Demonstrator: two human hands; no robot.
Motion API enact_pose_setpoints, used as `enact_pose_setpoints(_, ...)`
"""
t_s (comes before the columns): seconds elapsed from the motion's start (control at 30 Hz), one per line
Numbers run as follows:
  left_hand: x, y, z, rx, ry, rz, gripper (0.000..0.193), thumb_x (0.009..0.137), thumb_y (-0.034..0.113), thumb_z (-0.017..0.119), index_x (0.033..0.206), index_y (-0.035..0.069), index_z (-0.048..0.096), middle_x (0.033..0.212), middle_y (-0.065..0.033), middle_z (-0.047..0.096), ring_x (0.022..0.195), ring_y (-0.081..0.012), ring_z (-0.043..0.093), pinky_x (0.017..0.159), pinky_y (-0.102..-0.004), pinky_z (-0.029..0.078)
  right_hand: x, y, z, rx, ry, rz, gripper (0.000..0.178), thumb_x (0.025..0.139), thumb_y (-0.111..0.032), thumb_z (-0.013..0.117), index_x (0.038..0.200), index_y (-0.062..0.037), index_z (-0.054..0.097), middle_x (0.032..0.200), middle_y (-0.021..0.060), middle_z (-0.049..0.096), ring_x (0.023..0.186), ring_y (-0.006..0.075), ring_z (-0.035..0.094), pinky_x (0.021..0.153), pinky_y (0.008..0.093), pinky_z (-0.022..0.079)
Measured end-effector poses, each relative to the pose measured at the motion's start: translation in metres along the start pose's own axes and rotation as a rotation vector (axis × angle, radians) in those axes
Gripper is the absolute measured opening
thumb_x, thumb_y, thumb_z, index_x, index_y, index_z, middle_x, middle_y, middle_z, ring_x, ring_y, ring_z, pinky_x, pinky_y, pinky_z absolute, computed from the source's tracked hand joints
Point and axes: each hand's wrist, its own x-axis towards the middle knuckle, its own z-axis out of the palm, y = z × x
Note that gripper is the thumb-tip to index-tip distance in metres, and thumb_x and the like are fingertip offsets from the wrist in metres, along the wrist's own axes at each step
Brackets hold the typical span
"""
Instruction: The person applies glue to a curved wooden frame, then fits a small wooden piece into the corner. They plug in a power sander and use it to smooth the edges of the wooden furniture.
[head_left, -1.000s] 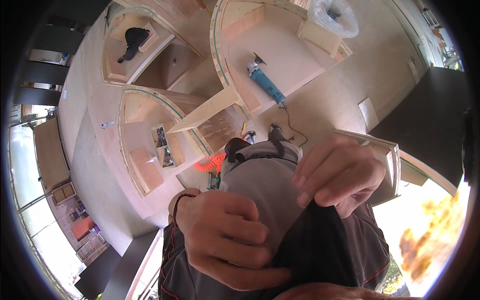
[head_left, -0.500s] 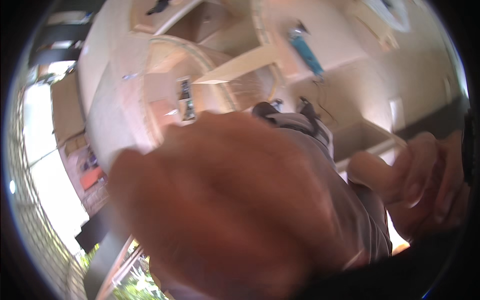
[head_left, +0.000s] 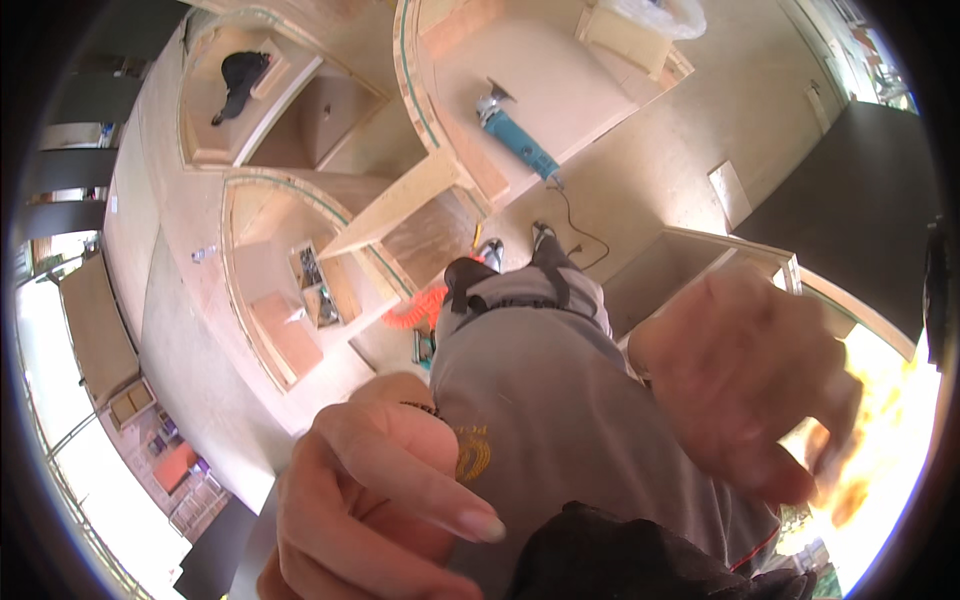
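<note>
The black cloth (head_left: 640,560) sits bunched at the near edge, against the person's grey shirt (head_left: 570,400). The left hand (head_left: 345,475) is half open, fingers loosely bent, index tip just beside the fabric; I see nothing in its grip. The right hand (head_left: 745,385) is blurred, but its fingers look parted and empty. For limp fabric like that, I'd pinch an edge with each hand and draw evenly, so it doesn't twist. The teal grinder (head_left: 520,145) lies far off, well clear.

The black cloth (head_left: 625,560) looks creased, the shirt (head_left: 560,400) matt cloth, the grinder (head_left: 520,144) plastic, the board (head_left: 390,208) bare wood.
</note>
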Motion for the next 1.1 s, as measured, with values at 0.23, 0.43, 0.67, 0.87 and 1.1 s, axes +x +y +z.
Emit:
enact_pose_setpoints(0.23, -0.039, -0.029, -0.048, 0.61, -0.276, -0.516, 0.017, 0.096, 0.011, 0.063, 0.109, 0.001, 0.069, 0.088, -0.0122, 0.074, 0.074, -0.0224, 0.071, 0.065, -0.0325, 0.057, -0.101, 0.235, -0.151, -0.991, -0.365, 0.759, 0.027, 0.09, -0.017, 0.073, 0.11, -0.0002, 0.068, 0.098, 0.0185, 0.07, 0.089, 0.0281, 0.072, 0.083, 0.041, 0.057)
enact_pose_setpoints(0.43, -0.123, -0.076, -0.071, 0.822, -0.328, -1.149, 0.025, 0.094, 0.014, 0.073, 0.117, 0.003, 0.07, 0.097, -0.011, 0.075, 0.084, -0.0211, 0.074, 0.073, -0.0307, 0.058, -0.184, 0.391, -0.207, -1.41, -0.717, 1.048, 0.07, 0.081, -0.028, 0.08, 0.14, -0.0064, 0.049, 0.132, 0.0185, 0.056, 0.126, 0.0375, 0.057, 0.101, 0.0515, 0.052)
enact_pose_setpoints(0.67, -0.191, -0.096, -0.079, 0.893, -0.475, -1.333, 0.04, 0.096, 0.027, 0.071, 0.128, 0.004, 0.064, 0.108, -0.0156, 0.074, 0.1, -0.0267, 0.073, 0.084, -0.0397, 0.057, -0.205, 0.448, -0.215, -1.438, -0.702, 1.054, 0.07, 0.078, -0.029, 0.082, 0.135, -0.0067, 0.047, 0.132, 0.0162, 0.054, 0.128, 0.0384, 0.055, 0.096, 0.0563, 0.054)
enact_pose_setpoints(0.87, -0.25, -0.152, -0.107, 0.922, -0.265, -1.296, 0.067, 0.09, 0.033, 0.079, 0.141, -0.002, 0.052, 0.125, -0.0225, 0.068, 0.115, -0.0304, 0.068, 0.092, -0.042, 0.055, -0.158, 0.359, -0.222, -0.688, -0.425, 1.264, 0.069, 0.076, -0.032, 0.076, 0.134, -0.002, 0.051, 0.098, 0.0185, 0.069, 0.086, 0.0328, 0.07, 0.083, 0.0454, 0.059)
enact_pose_setpoints(1.1, -0.229, -0.226, -0.061, -0.126, 0.29, -1.579, 0.07, 0.084, 0.02, 0.084, 0.139, -0.004, 0.047, 0.119, -0.0162, 0.066, 0.114, -0.0221, 0.066, 0.098, -0.0363, 0.055, -0.105, 0.229, -0.204, 0.645, 0.017, 1.504, 0.052, 0.087, -0.039, 0.071, 0.121, -0.0011, 0.059, 0.092, 0.01, 0.064, 0.077, 0.0211, 0.065, 0.07, 0.0344, 0.056)
